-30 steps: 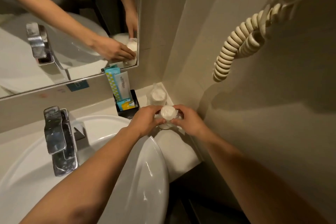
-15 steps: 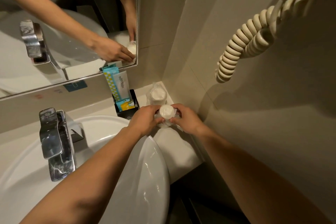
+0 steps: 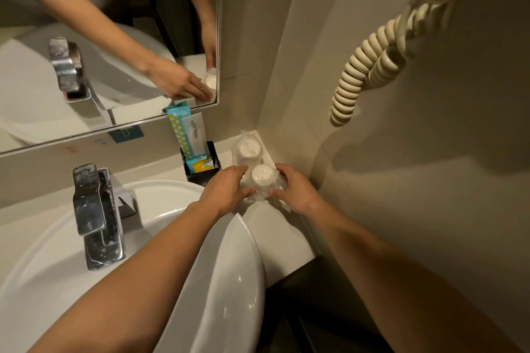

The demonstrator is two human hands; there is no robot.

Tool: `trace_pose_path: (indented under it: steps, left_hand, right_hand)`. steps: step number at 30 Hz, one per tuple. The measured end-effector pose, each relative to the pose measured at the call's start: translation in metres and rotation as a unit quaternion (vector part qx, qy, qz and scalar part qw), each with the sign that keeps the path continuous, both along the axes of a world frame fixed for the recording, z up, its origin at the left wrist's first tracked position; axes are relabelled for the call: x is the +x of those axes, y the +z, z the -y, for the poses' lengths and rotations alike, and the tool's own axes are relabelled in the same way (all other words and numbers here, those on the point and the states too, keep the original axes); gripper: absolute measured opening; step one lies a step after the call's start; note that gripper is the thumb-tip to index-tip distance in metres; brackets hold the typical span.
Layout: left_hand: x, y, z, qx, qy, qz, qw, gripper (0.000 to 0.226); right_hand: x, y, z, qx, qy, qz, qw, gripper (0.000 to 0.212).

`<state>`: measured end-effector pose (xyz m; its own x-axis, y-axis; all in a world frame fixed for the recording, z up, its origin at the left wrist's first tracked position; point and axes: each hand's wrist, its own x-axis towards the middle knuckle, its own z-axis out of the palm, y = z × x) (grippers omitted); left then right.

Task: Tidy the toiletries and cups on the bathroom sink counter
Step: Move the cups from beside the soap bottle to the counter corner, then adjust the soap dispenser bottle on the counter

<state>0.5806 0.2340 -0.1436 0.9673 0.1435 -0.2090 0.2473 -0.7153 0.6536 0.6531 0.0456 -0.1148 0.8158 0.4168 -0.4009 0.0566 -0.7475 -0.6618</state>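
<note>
Two white plastic-wrapped cups stand upside down in the counter's back right corner. The near cup (image 3: 261, 178) is held between my left hand (image 3: 226, 189) and my right hand (image 3: 295, 190), fingers on its wrapped sides. The far cup (image 3: 247, 149) stands just behind it, against the wall. A black holder (image 3: 213, 157) with toiletry sachets, blue, white and yellow, stands to the left of the cups, under the mirror.
A white basin (image 3: 229, 281) fills the lower left, with a chrome tap (image 3: 96, 215) at its back. The white counter (image 3: 275, 235) ends at a dark drop on the right. A cream coiled cord (image 3: 364, 74) hangs on the right wall. The mirror (image 3: 109, 37) is above.
Both hands have stayed on the near cup. It has shifted slightly back, closer to the far cup. The view has moved a little.
</note>
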Motion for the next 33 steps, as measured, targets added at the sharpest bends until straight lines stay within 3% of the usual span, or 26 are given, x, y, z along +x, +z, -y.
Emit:
trace_pose_path:
  steps: [5, 10, 14, 21, 26, 33]
  left_hand:
    - [-0.029, 0.017, 0.004, 0.012, 0.035, -0.002, 0.999, 0.069]
    - [-0.075, 0.043, 0.02, 0.068, 0.054, 0.034, 0.996, 0.064]
    - [-0.125, 0.062, 0.039, 0.152, 0.069, 0.046, 0.985, 0.064]
    - [-0.231, 0.082, 0.062, 0.243, 0.11, 0.0, 0.964, 0.068]
    - [-0.311, 0.089, 0.057, 0.262, 0.153, -0.054, 0.951, 0.048]
    - [-0.4, 0.092, 0.024, 0.27, 0.255, -0.092, 0.924, 0.066]
  right_hand:
    - [-0.013, 0.02, 0.008, -0.012, 0.003, 0.016, 1.0, 0.082]
    - [-0.044, 0.049, 0.018, 0.002, 0.035, 0.101, 0.994, 0.066]
    - [-0.081, 0.067, 0.028, -0.042, 0.106, 0.144, 0.983, 0.078]
    - [-0.157, 0.076, 0.03, -0.1, 0.239, 0.22, 0.94, 0.086]
    - [-0.208, 0.075, 0.01, -0.114, 0.33, 0.234, 0.907, 0.086]
    - [-0.267, 0.084, -0.048, -0.092, 0.429, 0.24, 0.866, 0.082]
